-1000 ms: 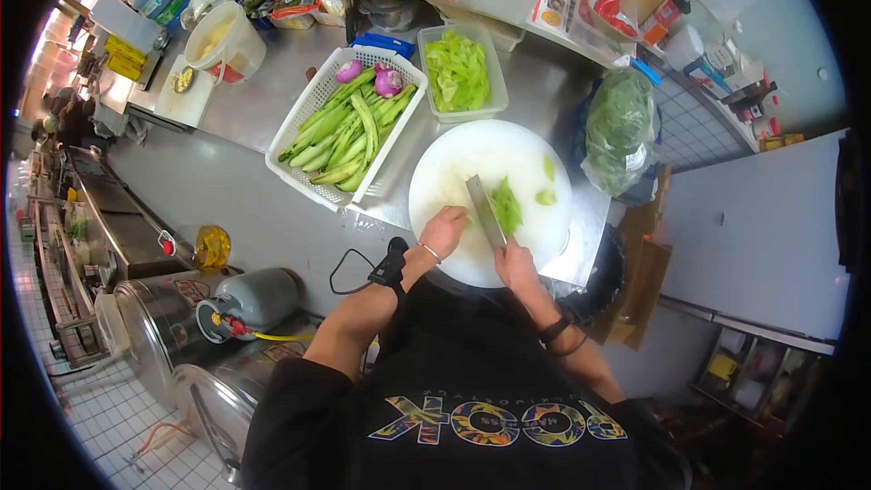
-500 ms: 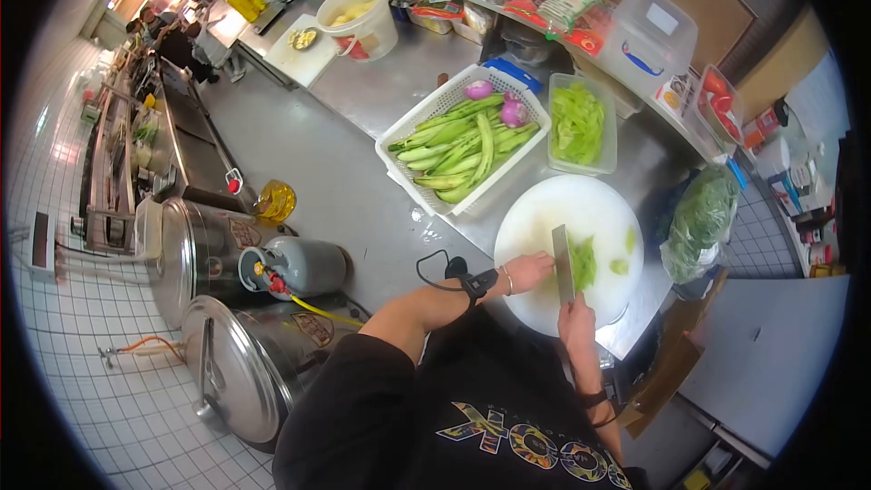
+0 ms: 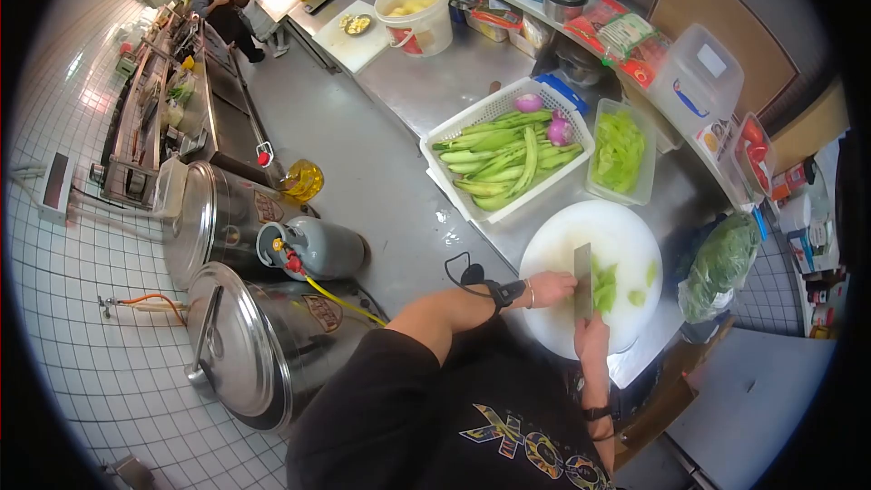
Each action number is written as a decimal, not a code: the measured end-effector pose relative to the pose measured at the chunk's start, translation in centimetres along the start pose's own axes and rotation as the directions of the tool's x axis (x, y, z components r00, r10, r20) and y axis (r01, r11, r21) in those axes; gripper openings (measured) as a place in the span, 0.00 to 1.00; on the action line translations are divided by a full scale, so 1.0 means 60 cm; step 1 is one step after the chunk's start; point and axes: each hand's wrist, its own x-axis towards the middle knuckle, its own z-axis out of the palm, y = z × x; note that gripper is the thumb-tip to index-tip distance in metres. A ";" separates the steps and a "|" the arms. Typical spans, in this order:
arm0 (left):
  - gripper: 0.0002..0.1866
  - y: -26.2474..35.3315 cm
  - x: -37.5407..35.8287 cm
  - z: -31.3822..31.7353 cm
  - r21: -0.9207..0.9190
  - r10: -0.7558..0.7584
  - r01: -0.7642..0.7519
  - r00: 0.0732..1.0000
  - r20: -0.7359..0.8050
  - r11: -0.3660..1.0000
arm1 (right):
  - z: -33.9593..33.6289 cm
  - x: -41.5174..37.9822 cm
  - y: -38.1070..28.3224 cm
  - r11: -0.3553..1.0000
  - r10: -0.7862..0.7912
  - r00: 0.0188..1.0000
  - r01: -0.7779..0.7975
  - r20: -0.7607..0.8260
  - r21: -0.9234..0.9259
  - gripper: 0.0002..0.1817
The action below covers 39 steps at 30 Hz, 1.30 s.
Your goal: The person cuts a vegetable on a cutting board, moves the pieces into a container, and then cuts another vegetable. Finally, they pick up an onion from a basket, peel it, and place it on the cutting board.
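Where the right hand (image 3: 592,338) sits, at the lower edge of the chopping board: fingers closed round the handle of one cleaver (image 3: 582,277), blade extending away, long axis running nearly straight up the frame. Left hand (image 3: 552,289): fingers curled, just left of the blade; contact with the blade, and anything under the fingers, cannot be told. Cut green slices (image 3: 606,287): one small heap, immediately right of the blade, up and right of the right hand, which is the nearer; the blade stands between heap and left hand. Loose slices (image 3: 637,298), two, farther right. White round chopping board (image 3: 553,240), right of the frame's centre, beneath all these. Clear container (image 3: 619,194) of sliced greens, above the board. White basket (image 3: 446,182), upper left of the board: long green vegetables (image 3: 508,159), two purple onions (image 3: 560,132).
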 end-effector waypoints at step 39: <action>0.06 -0.012 -0.017 0.028 0.075 -0.035 0.045 0.991 -0.128 0.996 | 0.086 0.017 0.056 0.991 -0.021 1.000 0.022 -0.010 0.135 0.14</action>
